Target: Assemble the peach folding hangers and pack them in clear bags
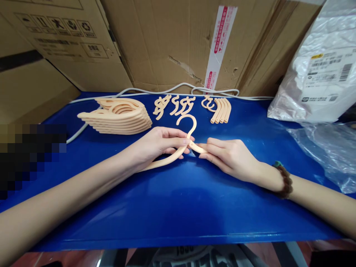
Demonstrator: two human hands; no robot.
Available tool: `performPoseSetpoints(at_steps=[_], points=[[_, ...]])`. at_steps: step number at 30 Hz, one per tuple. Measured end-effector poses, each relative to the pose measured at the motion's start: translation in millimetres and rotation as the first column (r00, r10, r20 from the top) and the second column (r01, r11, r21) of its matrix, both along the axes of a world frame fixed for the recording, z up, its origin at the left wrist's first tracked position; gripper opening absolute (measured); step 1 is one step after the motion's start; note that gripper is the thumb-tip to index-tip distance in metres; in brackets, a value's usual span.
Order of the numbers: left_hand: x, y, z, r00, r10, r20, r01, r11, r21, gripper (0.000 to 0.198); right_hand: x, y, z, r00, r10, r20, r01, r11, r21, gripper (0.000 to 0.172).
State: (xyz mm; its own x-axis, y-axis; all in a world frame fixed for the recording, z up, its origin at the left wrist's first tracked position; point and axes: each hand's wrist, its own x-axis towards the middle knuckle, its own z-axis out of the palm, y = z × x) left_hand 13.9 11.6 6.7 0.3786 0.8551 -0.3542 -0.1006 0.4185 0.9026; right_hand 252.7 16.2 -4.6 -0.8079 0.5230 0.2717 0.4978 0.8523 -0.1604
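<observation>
Pinching together at the middle of the blue table (178, 207), both hands meet over a peach plastic hanger in parts. The left hand (155, 146) has thumb and fingers pressed on the foot of the hook piece (189, 122), whose open curve stands up and away behind the knuckles. A long arm (164, 161) of the same plastic runs back from that spot under the left palm. Its far end peeks out near the wrist, and the stretch between is hidden by the hand.

The right hand (228, 155) nips the second arm (198, 147) between thumb and fingertips. Only a short stub of it shows, touching the hook's foot, and the rest is covered by the fingers. Whether the three parts are already joined cannot be told, since the thumbs cover the joint. A brown bead bracelet (285, 181) sits on the right wrist.

Further back lies a stack of hanger arms (119, 115), with loose hooks (174, 105) beside it and a row of curved pieces (221, 109) to the right. A white cable (172, 90) runs along the table's rear edge, in front of cardboard boxes (167, 40) cut off at the top. A white plastic parcel (319, 70) leans at the right, its label too small to read, with a crumpled clear film (328, 148) below it. A pixelated patch (27, 155) hides whatever is at the left.
</observation>
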Motion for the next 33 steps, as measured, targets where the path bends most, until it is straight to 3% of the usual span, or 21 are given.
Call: performPoseSetpoints(at_steps=[9, 19, 33], points=[[4, 1, 0.9, 0.997, 0.030, -0.071, -0.032, 0.999, -0.018, 0.007, -2, -2, 2.0, 0.998, -0.041, 0.052, 0.042, 0.999, -0.019, 0.043], [5, -2, -0.7, 0.983, 0.044, -0.176, -0.039, 0.999, 0.034, 0.023, -7, -4, 6.3, 0.990, -0.085, 0.110, 0.100, 0.986, -0.135, 0.039], [3, -1, 0.8, 0.990, 0.025, -0.141, -0.024, 1.000, 0.009, 0.022, -11, -8, 14.2, 0.983, -0.151, 0.106, 0.170, 0.964, -0.205, 0.038]])
